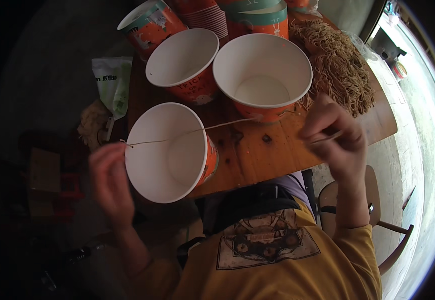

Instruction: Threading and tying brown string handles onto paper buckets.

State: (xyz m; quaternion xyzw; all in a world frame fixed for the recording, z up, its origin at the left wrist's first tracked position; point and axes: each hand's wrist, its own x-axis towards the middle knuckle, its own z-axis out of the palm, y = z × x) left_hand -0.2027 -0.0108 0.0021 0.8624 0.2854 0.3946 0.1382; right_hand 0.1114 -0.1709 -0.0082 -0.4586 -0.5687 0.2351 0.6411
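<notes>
A white-lined orange paper bucket (165, 165) leans at the table's near left edge, its mouth tilted up toward me. From a small hole by its left rim, a thin tan cord (192, 131) crosses the mouth and runs right. My left hand (111, 177) is at that rim, slightly blurred, with its fingers closed around the cord's end just outside the hole. Over the table's right side, my right hand (336, 132) is raised with thumb and fingers pinched. A short length of cord shows between them. Its link to the stretched cord is blurred.
Two more open paper buckets (262, 70) (185, 57) stand behind, with a nested stack (205, 20) at the back. A heap of tan cords (340, 65) lies at the right of the wooden table (257, 155). A white-green bag (112, 82) is at left, a chair (372, 200) at right.
</notes>
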